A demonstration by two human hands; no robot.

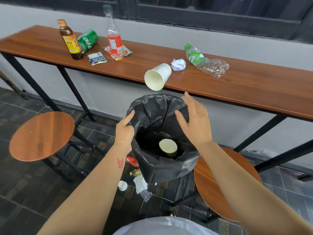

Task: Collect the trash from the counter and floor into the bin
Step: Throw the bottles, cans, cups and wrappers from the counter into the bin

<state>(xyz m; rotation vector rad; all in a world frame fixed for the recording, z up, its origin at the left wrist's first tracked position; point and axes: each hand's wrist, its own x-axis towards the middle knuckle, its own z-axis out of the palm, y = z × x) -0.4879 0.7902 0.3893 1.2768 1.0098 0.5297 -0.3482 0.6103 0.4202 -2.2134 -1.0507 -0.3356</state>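
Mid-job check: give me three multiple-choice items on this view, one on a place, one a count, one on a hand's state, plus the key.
1. Where does the paper cup lie on the counter?
A) on its side at the front edge
B) upright at the far left end
C) under a bottle

2. How many bottles stand upright on the counter?
A) none
B) two
C) four

3. Above the bin, the right hand is:
A) clenched in a fist
B) curled round a bottle
C) open, holding nothing

Key:
1 A, its mouth juts past the edge.
2 B, only the brown bottle and red-drink bottle stand.
3 C, fingers spread, nothing in them.
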